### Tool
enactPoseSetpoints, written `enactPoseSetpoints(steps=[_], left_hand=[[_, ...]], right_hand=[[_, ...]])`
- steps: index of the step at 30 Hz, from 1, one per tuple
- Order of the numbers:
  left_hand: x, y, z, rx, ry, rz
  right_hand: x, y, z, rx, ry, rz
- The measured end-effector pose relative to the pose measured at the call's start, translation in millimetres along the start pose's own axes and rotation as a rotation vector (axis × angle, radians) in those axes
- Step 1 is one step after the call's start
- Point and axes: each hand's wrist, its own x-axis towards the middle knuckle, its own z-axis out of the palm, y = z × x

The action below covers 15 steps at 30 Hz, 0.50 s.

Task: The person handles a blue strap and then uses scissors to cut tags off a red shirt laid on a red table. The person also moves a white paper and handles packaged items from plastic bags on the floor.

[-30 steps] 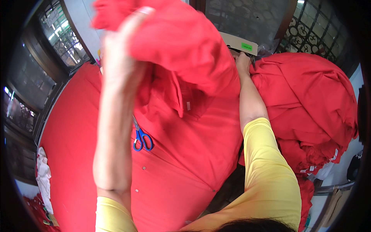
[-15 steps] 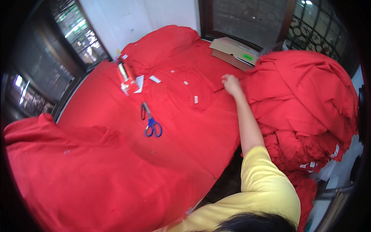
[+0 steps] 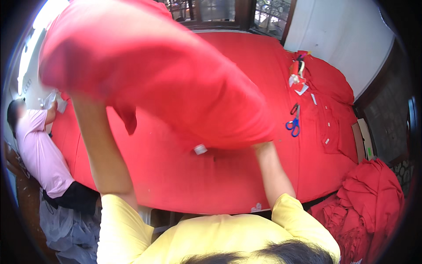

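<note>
Stretched through the air between my raised arms is a red garment (image 3: 167,83), blurred by motion on its left part. A small white label (image 3: 200,149) hangs at its lower edge. My left forearm (image 3: 103,149) rises into the cloth at its left end, and the fabric covers that hand. At the other end my right forearm (image 3: 274,169) reaches the garment's lower right corner, with the fingers tucked behind the cloth. Both ends are held up off the table. Blue-handled scissors (image 3: 294,121) lie on the red cloth-covered table (image 3: 228,185), right of the garment.
Thread cones and small tools (image 3: 297,75) stand near the far right wall. A cardboard box (image 3: 362,138) sits at the right edge, above a heap of red cloth (image 3: 369,198). To the left, a person in a pink shirt (image 3: 44,149) works at the table beside clear plastic (image 3: 66,229).
My view has swung left. My right hand was beside the red heap; now both arms are up with the red garment lifted between them. My left arm has come into view.
</note>
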Motion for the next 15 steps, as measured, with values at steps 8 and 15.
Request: enactPoseSetpoints(steps=[8, 15], left_hand=[[-290, -125, -216, -0.106, 0.035, -0.855], [-303, -84, -189, 0.308, -0.168, -0.848]], right_hand=[[-48, 41, -39, -0.938, 0.251, 0.233], [-69, 66, -20, -1.108, 0.353, 0.305]])
